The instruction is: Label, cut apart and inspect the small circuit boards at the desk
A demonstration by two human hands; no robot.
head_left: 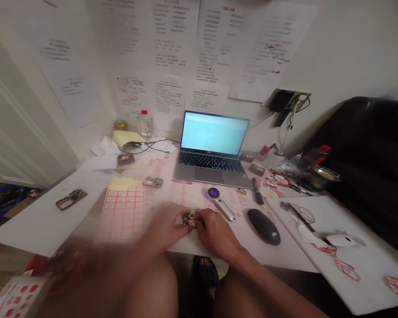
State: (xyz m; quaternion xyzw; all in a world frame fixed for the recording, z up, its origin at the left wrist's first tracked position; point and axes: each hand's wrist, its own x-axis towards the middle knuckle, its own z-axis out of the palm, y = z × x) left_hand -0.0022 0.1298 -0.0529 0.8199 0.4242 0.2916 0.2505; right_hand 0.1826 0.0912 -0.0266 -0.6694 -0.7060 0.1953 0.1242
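Close to the desk's front edge, a small flat piece (190, 219), dark with red and yellow bits like a circuit board, sits between both hands. Fingers and thumb of my left hand (167, 224) pinch its left side; that hand is partly blurred. At the right side, the curled fingers of my right hand (214, 229) press on the piece, with the fingertips partly hidden. Just beyond lies a silver magnifier (222, 205) with a purple-lit round head. Similar small pieces rest on the desk: one board-like piece (152, 182) near the laptop and another (71, 199) on white paper.
An open laptop (212, 154) stands at the back. On the right are a black mouse (264, 226), a black marker (257, 191) and a white board (351, 265) carrying small items. A red-lined grid sheet (121, 212) lies left. A red-capped bottle (146, 124) stands behind.
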